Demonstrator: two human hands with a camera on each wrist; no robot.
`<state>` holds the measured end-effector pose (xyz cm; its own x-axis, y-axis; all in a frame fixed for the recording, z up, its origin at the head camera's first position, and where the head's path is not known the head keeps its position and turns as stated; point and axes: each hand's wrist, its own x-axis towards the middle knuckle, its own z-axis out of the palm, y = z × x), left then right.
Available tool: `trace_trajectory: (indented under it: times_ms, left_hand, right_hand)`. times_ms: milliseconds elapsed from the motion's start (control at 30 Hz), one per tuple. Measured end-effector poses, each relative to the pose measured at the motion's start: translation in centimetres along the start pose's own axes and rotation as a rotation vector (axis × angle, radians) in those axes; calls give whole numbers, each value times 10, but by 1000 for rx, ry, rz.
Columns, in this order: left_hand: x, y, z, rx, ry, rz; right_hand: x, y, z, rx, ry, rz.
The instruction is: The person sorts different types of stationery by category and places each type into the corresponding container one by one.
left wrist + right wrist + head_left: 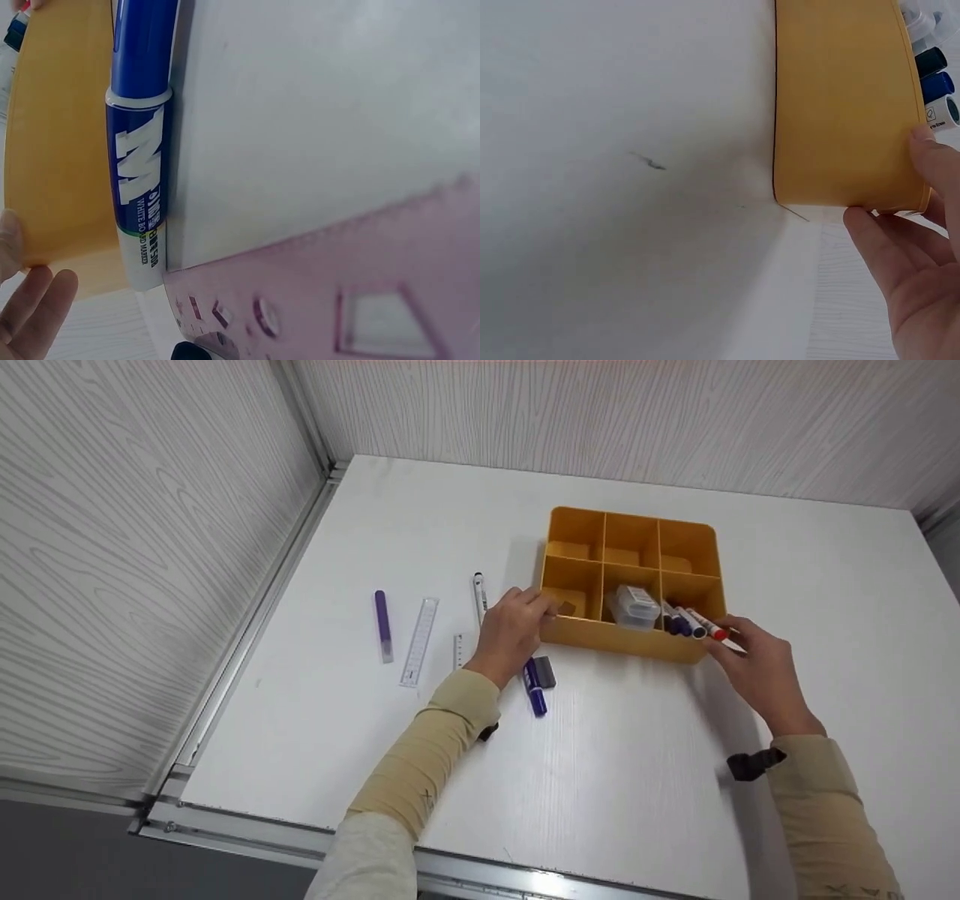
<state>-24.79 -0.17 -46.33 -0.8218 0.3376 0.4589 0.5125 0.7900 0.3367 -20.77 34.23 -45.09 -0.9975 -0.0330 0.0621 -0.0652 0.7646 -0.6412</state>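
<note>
A yellow six-compartment organizer box (622, 636) stands on the table, both hands at its near corners. My left hand (514, 630) grips the near left corner; in the left wrist view its fingers (45, 311) bend round the side wall. At the near right corner, my right hand (761, 671) holds the box with its thumb by the rim and fingers (889, 255) against the end wall. Several markers (694, 622) lean in the near right compartment. Clear plastic cases (636, 607) fill the near middle one. A small brown piece (567, 608) shows in the near left.
Left of the box lie a purple pen (382, 622), a clear ruler (420, 641), a white marker (480, 592) and a partly hidden ruler (460, 651). A blue whiteboard marker (535, 690) and a grey block (546, 671) lie near the left wrist. Panels stand behind and left.
</note>
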Motion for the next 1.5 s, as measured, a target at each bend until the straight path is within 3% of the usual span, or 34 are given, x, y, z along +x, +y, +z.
trace_trajectory:
  times_ms: [133,233,567,633,867,1033,1333,1500]
  left_hand:
    - [1,1,-1,10,-2,-9]
    - [0,1,-1,9,-9,-10]
    - [0,2,0,26,17,3]
    - [0,3,1,30,19,5]
    - [3,3,0,4,15,5]
    - [1,2,-4,-23,-6,-12]
    - [-1,7,-15,-32,-157,-46]
    - [-8,12,-20,-9,-118,-34]
  right_hand:
    - [4,-1,4,-71,10,-101]
    - [4,0,9,-86,7,-129]
    - [0,6,15,38,121,-180]
    - [-3,9,15,59,141,-177]
    - [-5,11,13,36,148,-55]
    - [-2,9,14,26,165,-48]
    - [-2,8,13,22,154,-24]
    - [-1,7,13,23,175,-36]
